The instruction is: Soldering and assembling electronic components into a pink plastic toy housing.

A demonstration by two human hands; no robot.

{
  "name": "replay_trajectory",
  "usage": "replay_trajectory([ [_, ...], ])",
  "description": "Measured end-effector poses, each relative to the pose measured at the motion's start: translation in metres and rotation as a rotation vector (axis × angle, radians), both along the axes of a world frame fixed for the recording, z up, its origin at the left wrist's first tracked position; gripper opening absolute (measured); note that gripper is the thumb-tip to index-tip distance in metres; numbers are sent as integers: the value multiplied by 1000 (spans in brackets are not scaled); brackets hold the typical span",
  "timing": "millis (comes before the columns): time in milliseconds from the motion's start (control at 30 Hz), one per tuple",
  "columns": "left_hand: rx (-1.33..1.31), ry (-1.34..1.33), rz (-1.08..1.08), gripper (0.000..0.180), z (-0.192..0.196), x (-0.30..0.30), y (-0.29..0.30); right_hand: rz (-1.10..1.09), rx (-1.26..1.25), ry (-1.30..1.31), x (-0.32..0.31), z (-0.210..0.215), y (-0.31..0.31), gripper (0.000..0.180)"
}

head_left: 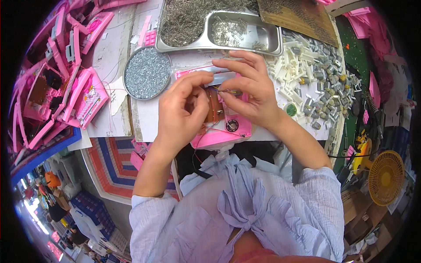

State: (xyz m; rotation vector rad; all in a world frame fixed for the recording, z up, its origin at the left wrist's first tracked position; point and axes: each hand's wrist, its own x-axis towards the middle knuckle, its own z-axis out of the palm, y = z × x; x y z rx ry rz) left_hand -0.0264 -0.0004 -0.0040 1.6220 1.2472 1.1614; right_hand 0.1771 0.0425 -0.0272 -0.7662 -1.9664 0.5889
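A pink plastic casing [212,139] lies in front of me at the table's edge, with a brown part [215,106], a round black part [232,126] and thin wires on it. Over its right half, my right hand [252,90] pinches a small wired part [232,92] between thumb and forefinger, its other fingers raised. My left hand [182,107] is closed over the casing's left side, fingertips close to the right hand's. What its fingers hold, if anything, is hidden. A shiny bluish strip [219,77] shows behind the fingertips.
A round dish [127,85] of small silvery screws stands left of the casing. Behind it is a steel tray [272,44] with tiny metal pieces. White plastic parts [287,70] and small metal motors [326,94] are heaped right. Pink casings [90,94] pile up far left.
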Motion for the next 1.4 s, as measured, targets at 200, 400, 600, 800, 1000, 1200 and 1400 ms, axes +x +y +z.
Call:
replay_trajectory([
  [200, -9, 197, -168, 18, 12, 15, 5, 37, -6, 35, 12, 2, -3, 19],
  [400, -582, -37, -288, 12, 27, 2, 15, 92, 294, -139, 21, 3, 2, 28],
  [600, -531, 90, -287, 9, 29, 4, 19, 36, 260, -265, 42, 16, -7, 26],
  [800, 49, 322, -87, 9, 13, 8, -1, -868, -505, 617, 235, 23, -83, 19],
  [1000, 320, 531, -20, 12, -4, 31, 3, -927, -397, 1216, 370, 17, -113, 39],
  [1200, 268, 587, 49, 13, -12, 44, 3, -1107, -294, 979, 403, 27, -89, 41],
  [1400, 251, 581, 60, 13, -14, 45, 3, -1306, -64, 796, 353, 50, -148, 33],
])
